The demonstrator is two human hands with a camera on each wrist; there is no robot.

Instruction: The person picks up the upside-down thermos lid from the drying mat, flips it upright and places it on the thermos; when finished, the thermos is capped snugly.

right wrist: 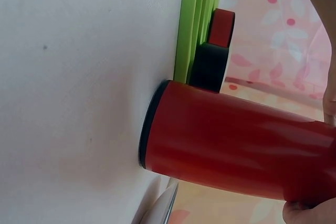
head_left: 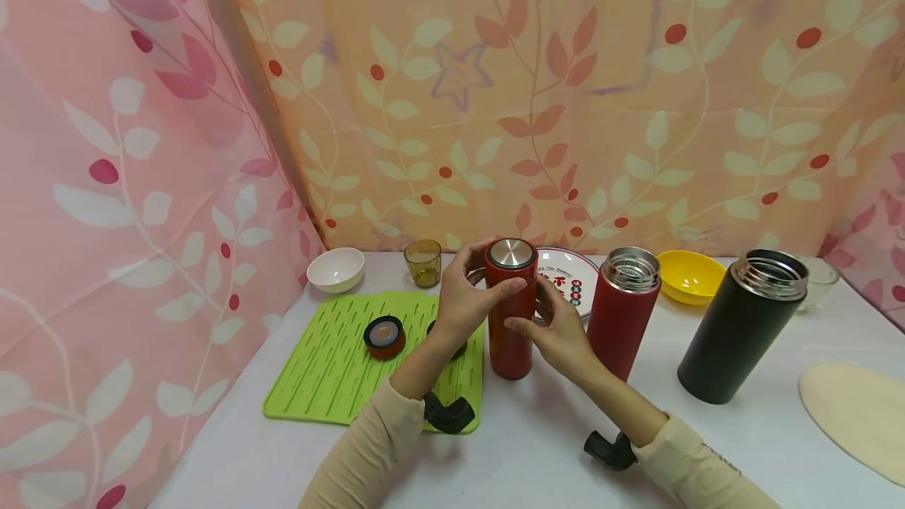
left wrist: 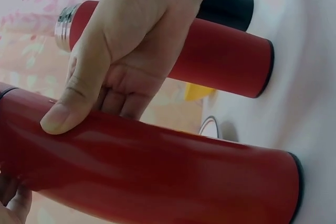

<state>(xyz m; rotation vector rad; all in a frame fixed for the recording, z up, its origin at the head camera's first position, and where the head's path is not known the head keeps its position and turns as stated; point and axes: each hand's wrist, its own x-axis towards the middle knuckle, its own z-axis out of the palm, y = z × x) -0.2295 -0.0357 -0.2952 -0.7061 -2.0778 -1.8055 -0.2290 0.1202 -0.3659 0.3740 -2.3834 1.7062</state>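
A red thermos bottle (head_left: 511,356) stands upright on the table, its steel-topped lid (head_left: 511,253) in place. Around its upper part my left hand (head_left: 467,293) grips from the left, thumb across the front just below the lid. Lower down, my right hand (head_left: 562,332) holds the bottle's right side, its thumb against the front. In the left wrist view the right hand (left wrist: 136,40) shows beside the red wall of the thermos bottle (left wrist: 173,166). The right wrist view shows its black base rim (right wrist: 152,124) on the table.
A lidless red thermos (head_left: 624,313) and a lidless black thermos (head_left: 742,328) stand to the right. On the green mat (head_left: 318,375) lie a red-black lid (head_left: 384,336) and a partly hidden dark lid. Behind are a white bowl (head_left: 336,270), amber glass (head_left: 423,264), plate (head_left: 576,277) and yellow bowl (head_left: 689,277).
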